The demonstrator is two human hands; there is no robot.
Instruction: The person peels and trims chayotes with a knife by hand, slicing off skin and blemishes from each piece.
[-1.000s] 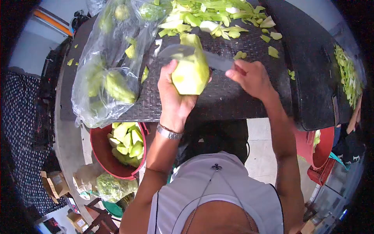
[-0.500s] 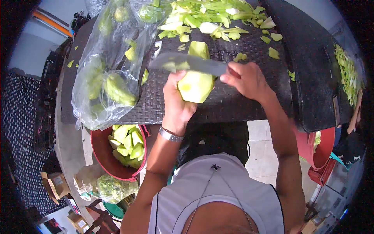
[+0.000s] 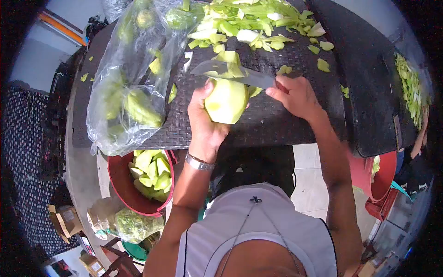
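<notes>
A pale green peeled fruit point(image 3: 226, 102) rests in my left hand point(image 3: 204, 111), whose fingers wrap round its underside and left side above the dark woven table. My right hand point(image 3: 295, 94) grips the handle of a wide-bladed knife point(image 3: 256, 78). The blade points left and lies across the upper part of the fruit, partly covering it. A thin green peel piece point(image 3: 254, 91) shows beside the fruit, just under the blade. Beyond the fruit, a pile of green peelings point(image 3: 249, 21) lies at the table's far side.
A clear plastic bag point(image 3: 131, 92) with green fruits lies on the table point(image 3: 295, 127) at left. Below it stands a red bucket point(image 3: 121, 184) of peeled pieces. Another red bucket point(image 3: 384, 177) is at right, near a co-worker's arm point(image 3: 421, 134) and more peelings point(image 3: 408, 87).
The fruit has shifted slightly left and down in my left hand since half a second ago. The knife has moved a little over it, and a peel piece now shows beside the fruit.
</notes>
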